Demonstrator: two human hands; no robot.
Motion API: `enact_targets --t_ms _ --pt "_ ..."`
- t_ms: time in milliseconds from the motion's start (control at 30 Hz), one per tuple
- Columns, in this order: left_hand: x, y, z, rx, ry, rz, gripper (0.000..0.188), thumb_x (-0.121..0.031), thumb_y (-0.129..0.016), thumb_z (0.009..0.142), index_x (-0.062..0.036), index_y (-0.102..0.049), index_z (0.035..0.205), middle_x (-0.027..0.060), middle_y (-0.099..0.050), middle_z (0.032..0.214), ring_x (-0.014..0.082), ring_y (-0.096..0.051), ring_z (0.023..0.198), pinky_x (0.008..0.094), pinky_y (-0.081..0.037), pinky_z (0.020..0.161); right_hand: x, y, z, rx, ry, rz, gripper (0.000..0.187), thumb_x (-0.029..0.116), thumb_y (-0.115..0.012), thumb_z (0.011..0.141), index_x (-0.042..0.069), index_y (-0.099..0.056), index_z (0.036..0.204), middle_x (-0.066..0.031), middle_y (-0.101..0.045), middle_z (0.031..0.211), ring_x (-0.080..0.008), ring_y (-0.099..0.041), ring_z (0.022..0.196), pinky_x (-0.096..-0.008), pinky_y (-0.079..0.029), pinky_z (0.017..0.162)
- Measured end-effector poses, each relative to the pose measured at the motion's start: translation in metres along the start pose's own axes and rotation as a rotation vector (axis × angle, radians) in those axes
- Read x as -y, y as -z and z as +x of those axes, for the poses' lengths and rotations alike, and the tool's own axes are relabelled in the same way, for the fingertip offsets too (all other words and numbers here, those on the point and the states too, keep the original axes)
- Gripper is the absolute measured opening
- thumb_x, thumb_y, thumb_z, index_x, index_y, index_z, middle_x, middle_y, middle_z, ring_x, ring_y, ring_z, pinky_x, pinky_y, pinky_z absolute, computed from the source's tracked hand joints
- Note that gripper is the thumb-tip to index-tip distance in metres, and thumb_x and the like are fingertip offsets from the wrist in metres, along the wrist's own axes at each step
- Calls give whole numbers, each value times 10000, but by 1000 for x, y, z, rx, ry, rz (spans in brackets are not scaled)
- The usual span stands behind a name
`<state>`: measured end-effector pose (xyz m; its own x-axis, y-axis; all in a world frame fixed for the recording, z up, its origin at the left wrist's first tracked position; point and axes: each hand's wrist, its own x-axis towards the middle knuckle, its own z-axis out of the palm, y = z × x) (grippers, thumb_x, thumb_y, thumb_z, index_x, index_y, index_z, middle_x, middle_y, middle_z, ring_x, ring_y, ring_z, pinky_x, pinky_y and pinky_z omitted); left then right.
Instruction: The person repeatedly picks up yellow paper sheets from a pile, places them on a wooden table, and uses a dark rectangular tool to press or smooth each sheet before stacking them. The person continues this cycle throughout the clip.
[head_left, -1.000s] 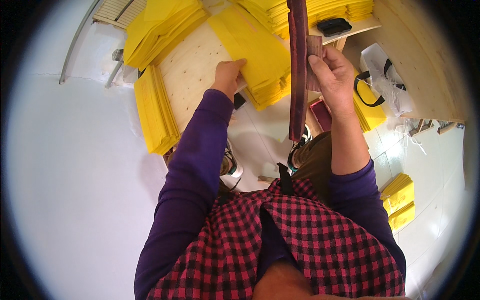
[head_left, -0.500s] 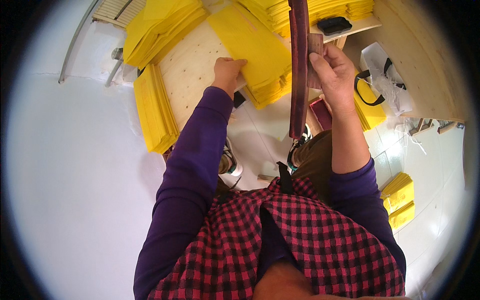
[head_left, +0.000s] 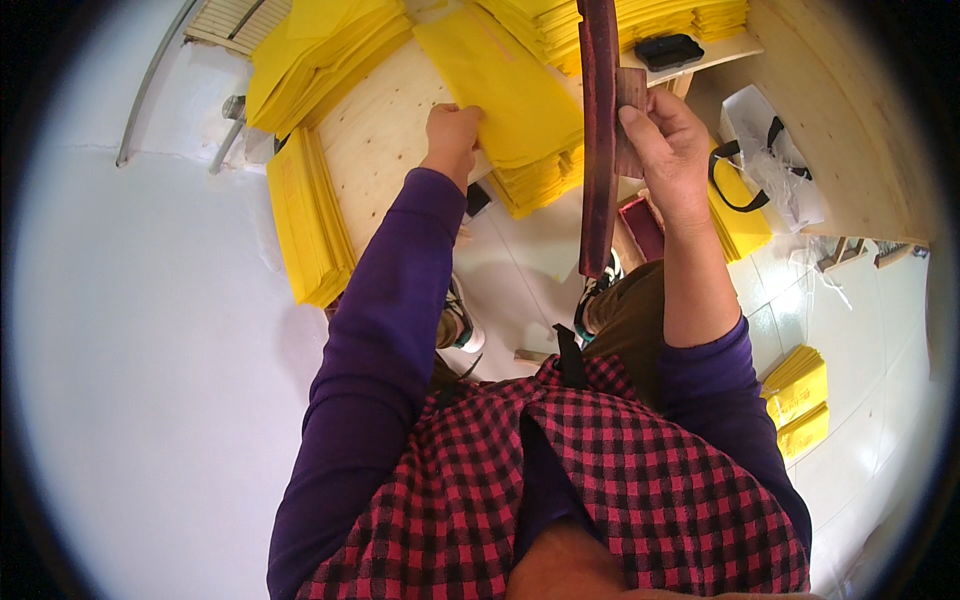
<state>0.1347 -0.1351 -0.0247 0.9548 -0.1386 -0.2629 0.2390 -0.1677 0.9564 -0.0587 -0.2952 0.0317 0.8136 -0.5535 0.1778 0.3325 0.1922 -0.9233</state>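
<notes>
My left hand [head_left: 455, 138] is closed at the left edge of the top yellow sheet [head_left: 510, 90], fingers curled on it. Under that sheet lies a stack of the same yellow sheets [head_left: 545, 185], its near end sticking out past the board. My right hand [head_left: 675, 150] pinches a flat wooden block [head_left: 630, 125], thumb on the near face. Against the block's left side stands a long dark-red wooden bar [head_left: 597, 170], tilted up and seen edge-on over the stack's right side. What lies behind the bar is hidden.
More yellow stacks rest on the plywood board [head_left: 375, 115] and hang over its left edge. A black tray [head_left: 669, 51] sits at the far right. Right of my arm are a white bag [head_left: 765, 150], a red-lined box [head_left: 641, 228] and yellow bundles [head_left: 800, 395] on the tiled floor.
My left hand has shifted slightly left and away from me, its fingers curling in at the sheet's edge, which has moved a little. My right hand and the bar hold still.
</notes>
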Motion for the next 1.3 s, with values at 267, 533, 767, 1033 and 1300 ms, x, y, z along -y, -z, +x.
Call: enact_targets --t_ms 267,533,767,1033,1300 --pt "7 3 3 17 28 -280 187 48 -530 761 99 -513 940 167 -595 863 259 -604 721 332 -496 610 -1 -1 0 -4 13 4 135 114 -602 807 -16 -579 835 18 -567 683 -18 -478 580 -178 -408 514" --pt "13 27 6 143 115 -337 241 -28 -430 857 71 -467 1073 190 -571 1035 295 -598 891 396 -510 800 -5 1 2 -16 3 -38 129 112 -609 799 5 -548 763 44 -510 636 -9 -421 553 -176 -358 484" --pt "24 43 1 175 107 -369 252 -22 -427 860 58 -464 1097 189 -569 1051 294 -602 886 394 -504 813 -5 -2 3 -15 7 -3 130 109 -607 801 8 -539 755 44 -507 635 -11 -421 542 -179 -363 475" --pt "22 65 -13 110 57 -354 253 3 -452 849 49 -471 1097 167 -578 1033 273 -597 901 386 -505 803 -3 -7 1 -14 -27 -2 108 88 -595 813 -14 -560 822 9 -566 689 -27 -503 583 -188 -437 494" --pt "38 120 -20 55 20 -365 258 -3 -452 856 49 -463 1108 165 -568 1052 273 -595 906 384 -515 785 -1 -12 -1 -12 -68 48 85 60 -576 823 -19 -563 853 -13 -587 752 -44 -543 621 -200 -490 546"
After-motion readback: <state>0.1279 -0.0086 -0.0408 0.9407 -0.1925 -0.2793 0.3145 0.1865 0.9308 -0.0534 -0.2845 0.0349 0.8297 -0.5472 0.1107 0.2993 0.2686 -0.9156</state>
